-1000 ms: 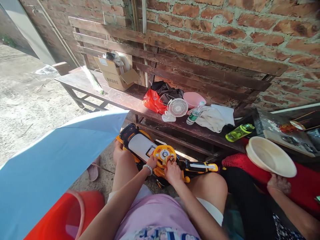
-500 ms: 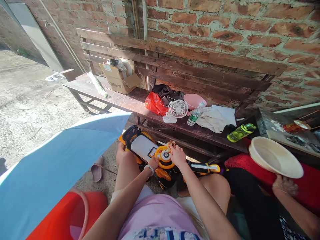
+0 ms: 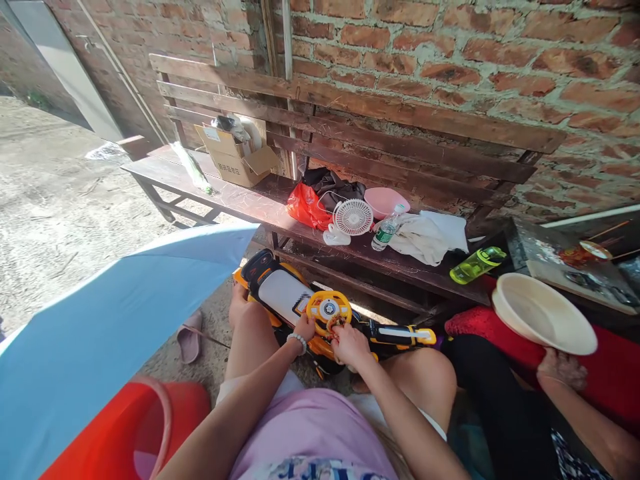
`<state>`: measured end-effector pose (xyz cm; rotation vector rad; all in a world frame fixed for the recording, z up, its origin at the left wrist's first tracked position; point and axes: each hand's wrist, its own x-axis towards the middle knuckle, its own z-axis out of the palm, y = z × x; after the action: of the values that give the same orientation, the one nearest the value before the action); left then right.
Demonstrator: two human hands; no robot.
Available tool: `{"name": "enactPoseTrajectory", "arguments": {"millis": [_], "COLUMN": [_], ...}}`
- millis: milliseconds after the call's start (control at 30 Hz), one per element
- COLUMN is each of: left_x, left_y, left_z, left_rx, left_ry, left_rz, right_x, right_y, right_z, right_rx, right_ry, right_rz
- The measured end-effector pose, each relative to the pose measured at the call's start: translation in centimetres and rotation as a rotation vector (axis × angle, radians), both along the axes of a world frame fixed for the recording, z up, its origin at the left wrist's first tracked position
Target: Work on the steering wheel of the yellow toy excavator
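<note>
- Toy ride-on car (image 3: 285, 293): orange, black and white, lying on the ground between the person's knees and the bench, nose pointing left.
- Yellow steering wheel (image 3: 329, 307): mounted on the toy, round hub badge facing up.
- Left hand (image 3: 303, 327): beaded bracelet at the wrist, fingers closed on the wheel's lower-left rim.
- Right hand (image 3: 350, 343): at the wheel's lower-right rim, fingers curled around a small reddish item (image 3: 338, 322), possibly a snack; too small to identify.
- Wooden bench (image 3: 240, 200): just behind the toy, set against a brick wall (image 3: 450, 60).
- On the bench, left to right: cardboard box (image 3: 233, 157), red bag (image 3: 307, 203), white fan (image 3: 353, 218), pink bowl (image 3: 386, 201), water bottle (image 3: 385, 230), white cloth (image 3: 427, 237), green bottle (image 3: 477, 264).
- Blue umbrella (image 3: 110, 320): open, filling the lower left.
- Red bucket (image 3: 130, 433): beneath the umbrella's edge.
- Another person's hand (image 3: 560, 369): at the far right, under a cream bowl (image 3: 543, 313), over red fabric.
</note>
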<state>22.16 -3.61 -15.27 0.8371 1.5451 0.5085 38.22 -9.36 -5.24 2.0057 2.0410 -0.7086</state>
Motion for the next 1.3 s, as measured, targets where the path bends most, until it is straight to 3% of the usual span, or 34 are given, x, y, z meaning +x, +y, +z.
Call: {"name": "enactPoseTrajectory", "arguments": {"millis": [200, 367, 500, 667, 867, 1033, 1167, 1300], "left_x": [-0.2, -0.2, -0.3, -0.3, 0.2, 0.3, 0.4, 0.4], "left_y": [-0.4, 0.0, 0.1, 0.2, 0.3, 0.3, 0.0, -0.4], "left_z": [0.4, 0.7, 0.6, 0.2, 0.0, 0.3, 0.5, 0.7], "left_rx": [-0.122, -0.165, -0.172, -0.167, -0.149, -0.155, -0.161, -0.132], "left_ry": [-0.041, -0.058, -0.082, -0.077, -0.062, -0.035, -0.037, -0.086], "left_rz": [-0.033, -0.040, -0.046, -0.035, -0.007, -0.003, 0.004, 0.012], "right_x": [-0.5, -2.6, -2.0, -0.5, -1.4, -2.7, -2.0, -1.7], "right_y": [6.7, 9.8, 10.7, 9.9, 4.6, 0.9, 1.8, 5.9], "right_z": [1.9, -0.1, -0.9, -0.8, -1.4, -1.4, 0.2, 2.0], "right_rx": [0.266, 0.201, 0.170, 0.132, 0.109, 0.054, 0.001, 0.150], "right_ry": [-0.020, -0.039, -0.087, -0.189, -0.269, -0.212, -0.072, -0.005], "right_rz": [0.008, 0.250, 0.167, 0.015, -0.026, -0.003, 0.084, 0.072]}}
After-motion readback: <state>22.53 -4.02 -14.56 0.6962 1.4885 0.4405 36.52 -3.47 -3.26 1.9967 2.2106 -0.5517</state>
